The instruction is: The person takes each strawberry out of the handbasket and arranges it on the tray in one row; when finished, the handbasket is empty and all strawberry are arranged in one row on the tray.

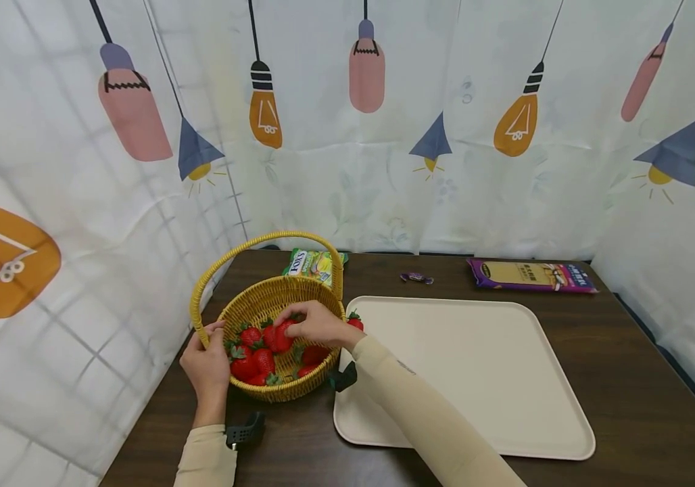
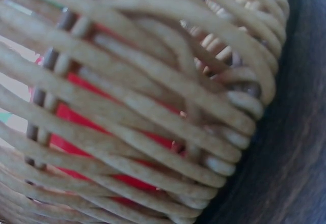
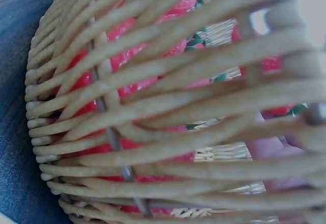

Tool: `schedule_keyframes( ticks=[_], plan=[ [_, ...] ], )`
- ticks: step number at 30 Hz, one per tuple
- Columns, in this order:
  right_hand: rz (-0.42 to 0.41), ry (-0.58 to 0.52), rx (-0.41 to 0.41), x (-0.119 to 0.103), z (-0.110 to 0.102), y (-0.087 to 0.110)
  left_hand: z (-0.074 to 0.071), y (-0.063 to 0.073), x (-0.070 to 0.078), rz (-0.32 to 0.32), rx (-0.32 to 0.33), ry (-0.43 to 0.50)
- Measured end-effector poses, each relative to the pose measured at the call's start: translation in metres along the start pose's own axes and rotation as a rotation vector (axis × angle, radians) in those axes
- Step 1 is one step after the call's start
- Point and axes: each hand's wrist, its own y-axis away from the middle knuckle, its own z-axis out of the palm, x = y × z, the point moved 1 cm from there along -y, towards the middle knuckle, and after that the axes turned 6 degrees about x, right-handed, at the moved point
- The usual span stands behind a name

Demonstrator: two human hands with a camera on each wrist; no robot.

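Beige sleeves [image 1: 426,412] cross the lower frame. Left of centre, my left hand [image 1: 209,368] grips the basket [image 1: 280,391]; my right hand [image 1: 320,325] pinches a strawberry [image 1: 284,336] inside. Squeezing hard could bruise it; a sideways tug could tip the basket.

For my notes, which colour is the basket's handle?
Golden yellow; the handle shows best in the head view.
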Motion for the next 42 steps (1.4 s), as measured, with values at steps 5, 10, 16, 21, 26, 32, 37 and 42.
schedule_keyframes(
  ticks=[5,10,16,21,26,32,37,42],
  plan=[
    [-0.024,-0.069,0.069,-0.003,-0.008,0.010,0.000,0.000,0.001,0.001,-0.002,-0.004],
    [0.006,-0.184,0.111,-0.004,-0.018,0.023,0.000,0.001,0.002,-0.003,-0.004,0.004],
    [-0.008,-0.159,0.170,-0.002,-0.034,0.039,0.000,0.000,0.001,0.002,-0.003,0.008],
    [-0.034,-0.094,0.208,0.001,-0.048,0.051,0.000,-0.001,0.000,0.006,0.002,-0.005],
    [-0.009,-0.064,0.256,0.008,-0.061,0.064,0.001,-0.001,0.000,0.002,-0.001,-0.013],
    [0.021,-0.108,0.314,0.023,-0.077,0.081,0.001,-0.001,0.001,-0.006,-0.005,-0.019],
    [0.047,-0.186,0.375,0.043,-0.087,0.094,0.000,-0.001,0.003,-0.012,-0.012,-0.032],
    [0.078,-0.225,0.444,0.061,-0.094,0.100,0.000,0.000,0.003,-0.015,-0.017,-0.043]
  ],
)
